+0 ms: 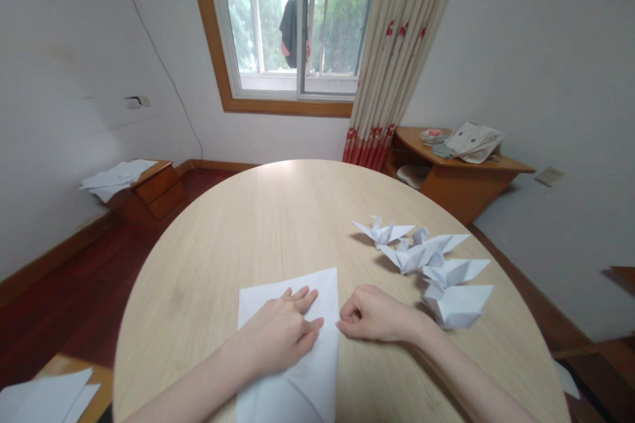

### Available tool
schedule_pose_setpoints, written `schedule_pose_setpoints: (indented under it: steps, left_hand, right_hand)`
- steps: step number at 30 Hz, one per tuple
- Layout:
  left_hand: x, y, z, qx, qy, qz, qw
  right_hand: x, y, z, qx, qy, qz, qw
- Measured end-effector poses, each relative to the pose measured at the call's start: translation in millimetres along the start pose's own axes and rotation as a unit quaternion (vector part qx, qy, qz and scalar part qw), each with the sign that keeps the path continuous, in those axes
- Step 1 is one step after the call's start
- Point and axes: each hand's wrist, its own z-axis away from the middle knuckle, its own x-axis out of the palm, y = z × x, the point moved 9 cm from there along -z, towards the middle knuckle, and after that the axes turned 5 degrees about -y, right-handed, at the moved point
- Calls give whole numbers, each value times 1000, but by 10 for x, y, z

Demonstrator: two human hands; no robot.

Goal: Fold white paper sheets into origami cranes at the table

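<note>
A white sheet of paper (317, 383) lies at the near middle of the round table, with a curved fold or raised layer in its lower part. My left hand (285, 327) rests flat on it, fingers spread. Just off the sheet's right edge is my right hand (374, 314), its fingers curled into a loose fist and the thumb tip at the paper's edge. I see nothing inside that fist. To the right of it stand several folded white paper cranes (404, 258), grouped close together; the nearest crane (459, 304) is close to my right forearm.
The pale wooden round table (213, 244) fills the middle. More white sheets (49, 396) lie on a low surface at lower left, and other papers (119, 175) top a small cabinet. A corner desk (461, 178) holds a cloth bag (476, 142). Behind are a window and curtain (391, 66).
</note>
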Motion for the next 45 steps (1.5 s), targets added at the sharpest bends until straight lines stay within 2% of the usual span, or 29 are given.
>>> schedule_pose_setpoints:
  steps: [21,30,40,45]
  left_hand:
    - [-2,9,-2,-16,-21,-19,999]
    - [28,-6,0,-6,-12,-8,1000]
    - [18,1,-6,-5,-5,-12,1000]
    - [34,-31,-8,-1,-5,19,1000]
  right_hand:
    - [18,-7,-2,12,-36,-13,999]
    - [1,-32,2,5,-39,-5,999]
    - [19,-54,14,18,-27,48,998]
    - [10,-54,18,21,-2,62,998]
